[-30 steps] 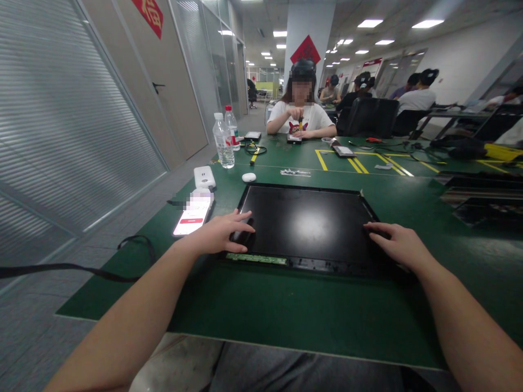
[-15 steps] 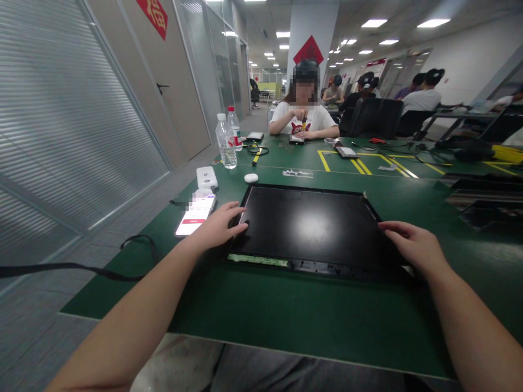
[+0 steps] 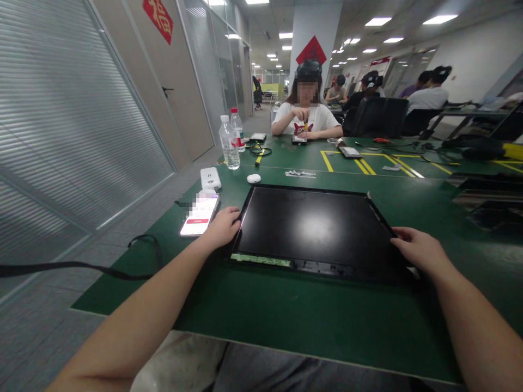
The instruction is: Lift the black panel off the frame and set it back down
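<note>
A large black flat screen panel (image 3: pixel 310 223) lies face up on the green table. Along its near edge, at the left, runs a green circuit board strip (image 3: pixel 261 261). At the panel's left edge is my left hand (image 3: pixel 223 227), its fingers curled around the frame and partly hidden. My right hand (image 3: pixel 419 247) grips the opposite edge, thumb on the near side and fingertips behind. A small pale piece shows under the right hand near the panel's corner.
Left of the panel sit a lit phone (image 3: pixel 199 215), a white power bank (image 3: pixel 210 178) and a white earbud case (image 3: pixel 254 178). Two water bottles (image 3: pixel 230 142) stand beyond. Across the table, a person (image 3: pixel 307 111) works on a small device. Dark panels (image 3: pixel 486 190) lie at right.
Both hands have drawn outward. My left fingers went from over the screen's surface to its left edge, and my right hand closed on the right edge. The view shifted slightly.
</note>
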Action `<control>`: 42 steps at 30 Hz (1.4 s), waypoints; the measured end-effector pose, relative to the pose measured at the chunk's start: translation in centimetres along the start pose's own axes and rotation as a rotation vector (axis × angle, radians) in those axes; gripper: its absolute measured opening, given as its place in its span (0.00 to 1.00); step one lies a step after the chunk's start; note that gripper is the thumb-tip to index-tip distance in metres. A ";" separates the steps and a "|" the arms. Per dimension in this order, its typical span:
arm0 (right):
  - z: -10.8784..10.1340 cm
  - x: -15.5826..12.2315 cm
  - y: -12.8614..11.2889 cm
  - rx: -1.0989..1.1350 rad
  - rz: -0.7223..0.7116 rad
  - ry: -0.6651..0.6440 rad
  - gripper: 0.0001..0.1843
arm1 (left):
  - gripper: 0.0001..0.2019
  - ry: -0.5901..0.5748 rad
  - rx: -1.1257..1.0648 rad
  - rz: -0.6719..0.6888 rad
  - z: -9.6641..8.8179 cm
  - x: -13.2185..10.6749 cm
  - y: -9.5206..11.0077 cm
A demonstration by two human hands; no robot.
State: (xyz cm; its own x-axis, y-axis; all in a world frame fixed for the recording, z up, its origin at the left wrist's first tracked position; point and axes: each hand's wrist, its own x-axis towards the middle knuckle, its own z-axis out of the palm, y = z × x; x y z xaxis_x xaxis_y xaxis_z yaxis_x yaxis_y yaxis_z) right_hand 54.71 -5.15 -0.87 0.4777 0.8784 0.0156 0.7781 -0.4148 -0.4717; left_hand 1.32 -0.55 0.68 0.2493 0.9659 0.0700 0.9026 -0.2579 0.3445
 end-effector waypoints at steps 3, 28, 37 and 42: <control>0.1 0.1 0.2 0.001 0.004 0.003 0.20 | 0.23 0.050 -0.099 -0.018 -0.1 -0.1 0.3; 0.6 0.3 0.5 0.002 0.018 0.036 0.21 | 0.31 0.134 -1.545 -0.641 -1.0 -0.7 4.6; 0.2 -0.1 0.2 -0.012 0.024 0.028 0.21 | 0.43 0.083 -1.534 -0.620 -1.5 -1.1 4.9; 0.3 0.0 0.3 -0.006 0.006 0.042 0.21 | 0.26 0.031 -1.509 -0.580 -1.8 -1.3 4.9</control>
State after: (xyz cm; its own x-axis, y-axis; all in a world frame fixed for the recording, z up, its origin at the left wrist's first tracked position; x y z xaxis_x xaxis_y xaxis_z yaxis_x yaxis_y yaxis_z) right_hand 54.84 -5.22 -1.30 0.4991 0.8651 0.0499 0.7773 -0.4215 -0.4670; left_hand 4.79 -2.99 3.99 -0.0081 0.9252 -0.3794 -0.2864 0.3614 0.8873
